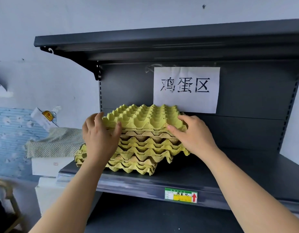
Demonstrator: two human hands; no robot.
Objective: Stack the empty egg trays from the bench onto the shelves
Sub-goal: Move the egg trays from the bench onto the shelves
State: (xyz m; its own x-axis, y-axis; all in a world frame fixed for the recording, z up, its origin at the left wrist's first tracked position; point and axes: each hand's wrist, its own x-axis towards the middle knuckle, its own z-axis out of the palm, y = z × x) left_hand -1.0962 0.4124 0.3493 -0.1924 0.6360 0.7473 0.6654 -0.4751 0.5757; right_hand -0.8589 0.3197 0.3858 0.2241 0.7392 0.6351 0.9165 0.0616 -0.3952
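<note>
**Top tray being seated on the shelf stack**

Both hands were on the top egg tray [142, 116], which sat on the stack of trays [145, 148] at the left part of the middle shelf [229, 169]. The left grip [99, 132] was curled round the tray's left edge, thumb at the front. The right grip [194, 133] was pinching the right front corner, fingers over the top.

To do this well, the tray's cups probably needed lining up with those beneath before either side let go. Even downward pressure from both sides would help it nest. The stack was already skewed (lower trays jutted left, upper ones sat further right), so a sideways shove could worsen the lean. Pulp trays crumple at the corners, so a light hold seemed wise.

The shelf was dark metal, with a green and yellow price label [181, 195] on its front lip and an upper shelf [162, 39] overhead. A paper sign [186, 89] was taped to the back panel. To the left stood a pale blue wall [44, 73], white boxes [49, 165] and a woven cloth [56, 142]. The tabletop was out of view.
</note>
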